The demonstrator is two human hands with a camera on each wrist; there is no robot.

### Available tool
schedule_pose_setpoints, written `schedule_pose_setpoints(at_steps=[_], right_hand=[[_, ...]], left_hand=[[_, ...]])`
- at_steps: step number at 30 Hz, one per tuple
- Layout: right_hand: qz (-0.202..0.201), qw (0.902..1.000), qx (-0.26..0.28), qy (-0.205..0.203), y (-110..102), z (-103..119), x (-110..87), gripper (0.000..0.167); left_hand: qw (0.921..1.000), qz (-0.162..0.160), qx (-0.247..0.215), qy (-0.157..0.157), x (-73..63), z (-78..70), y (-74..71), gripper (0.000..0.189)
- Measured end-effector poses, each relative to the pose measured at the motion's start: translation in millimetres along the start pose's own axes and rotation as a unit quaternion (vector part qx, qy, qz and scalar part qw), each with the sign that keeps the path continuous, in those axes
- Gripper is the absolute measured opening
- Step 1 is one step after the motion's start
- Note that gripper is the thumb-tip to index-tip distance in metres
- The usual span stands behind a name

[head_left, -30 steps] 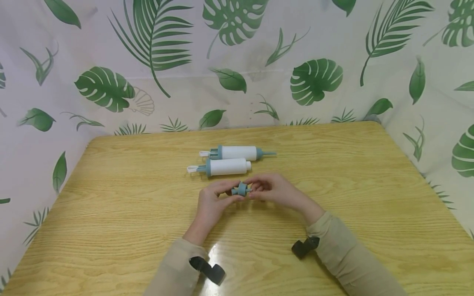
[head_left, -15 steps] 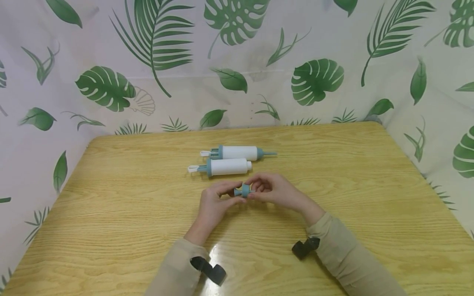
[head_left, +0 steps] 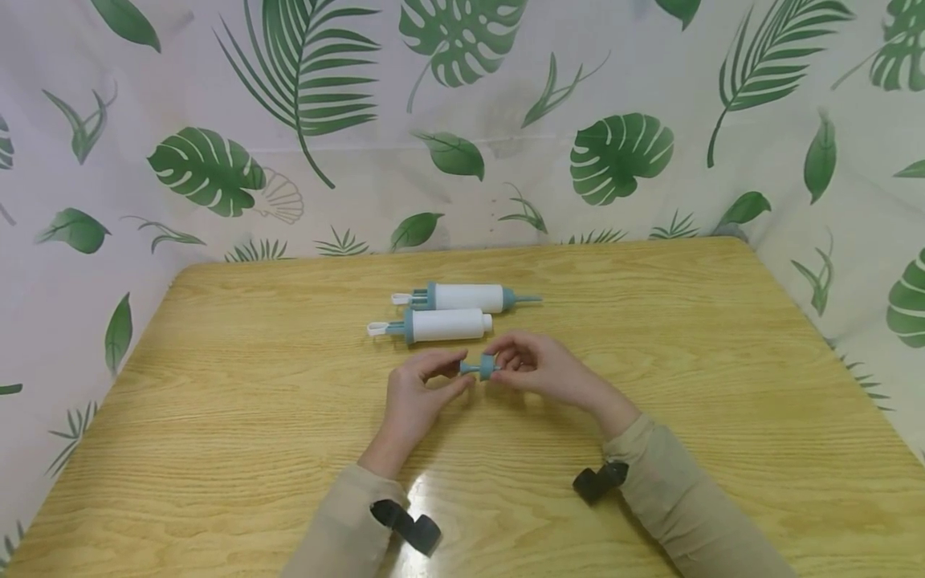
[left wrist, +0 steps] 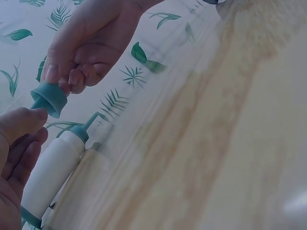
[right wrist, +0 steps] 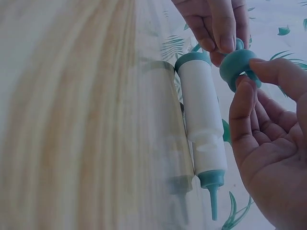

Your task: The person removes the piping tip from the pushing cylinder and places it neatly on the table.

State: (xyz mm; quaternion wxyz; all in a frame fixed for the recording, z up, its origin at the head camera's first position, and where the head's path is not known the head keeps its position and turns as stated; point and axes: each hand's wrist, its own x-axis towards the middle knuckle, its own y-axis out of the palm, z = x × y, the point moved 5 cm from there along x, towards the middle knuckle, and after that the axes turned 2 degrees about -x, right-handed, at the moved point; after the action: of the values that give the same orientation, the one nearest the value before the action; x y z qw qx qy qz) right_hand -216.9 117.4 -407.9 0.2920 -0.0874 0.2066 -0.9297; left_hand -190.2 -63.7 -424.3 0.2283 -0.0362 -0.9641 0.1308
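Note:
Both hands hold a small teal nozzle [head_left: 487, 368] above the table, with a round flared cap and a thin stem. My left hand [head_left: 419, 395] pinches its stem end between thumb and fingers. On the other side, my right hand [head_left: 538, 371] grips the cap; in the right wrist view the right thumb presses on the teal cap [right wrist: 236, 67]. Beyond the hands lie two white icing syringes with teal ends. The nearer syringe [head_left: 446, 325] shows a bare white neck, while the farther syringe [head_left: 468, 298] carries a teal tip.
The syringes lie side by side on the wooden table [head_left: 253, 417], their white pull loops [head_left: 377, 328] pointing left. A leaf-printed cloth [head_left: 347, 201] hangs behind the table. Black wrist cameras [head_left: 415, 531] sit on both sleeves.
The nozzle has shifted slightly right with the right hand, and more of its stem shows. The left fingers have drawn back a little toward the stem's end. The syringes have not moved.

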Motion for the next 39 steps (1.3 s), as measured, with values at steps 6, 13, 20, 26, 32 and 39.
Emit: schedule_pose_setpoints(at_steps=[6, 13, 20, 26, 32, 39], right_hand=[[0.005, 1.0000, -0.001, -0.003, -2, 0, -0.6, 0.028], [-0.006, 0.9996, -0.021, 0.017, -12, 1, -5.6, 0.029], [-0.034, 0.9977, -0.055, 0.017, -29, 4, -11.4, 0.029], [-0.042, 0.9942, -0.099, 0.005, -43, 7, -13.8, 0.028], [-0.047, 0.9915, -0.117, 0.032, -59, 5, -17.6, 0.031], [-0.057, 0.9869, -0.151, 0.012, -72, 1, -17.7, 0.030]], left_hand=[[0.9996, -0.012, 0.017, -0.020, 0.0, 0.3, -3.9, 0.028], [0.9984, -0.035, 0.015, -0.043, 1.9, 0.6, -6.5, 0.025], [0.9960, -0.035, 0.081, -0.011, 7.4, -6.5, -5.2, 0.017], [0.9886, -0.022, 0.147, 0.025, 15.3, -14.3, -0.9, 0.015], [0.9745, -0.021, 0.211, 0.072, 28.5, -27.3, 7.9, 0.018], [0.9591, -0.022, 0.254, 0.122, 46.1, -37.8, 21.8, 0.017]])
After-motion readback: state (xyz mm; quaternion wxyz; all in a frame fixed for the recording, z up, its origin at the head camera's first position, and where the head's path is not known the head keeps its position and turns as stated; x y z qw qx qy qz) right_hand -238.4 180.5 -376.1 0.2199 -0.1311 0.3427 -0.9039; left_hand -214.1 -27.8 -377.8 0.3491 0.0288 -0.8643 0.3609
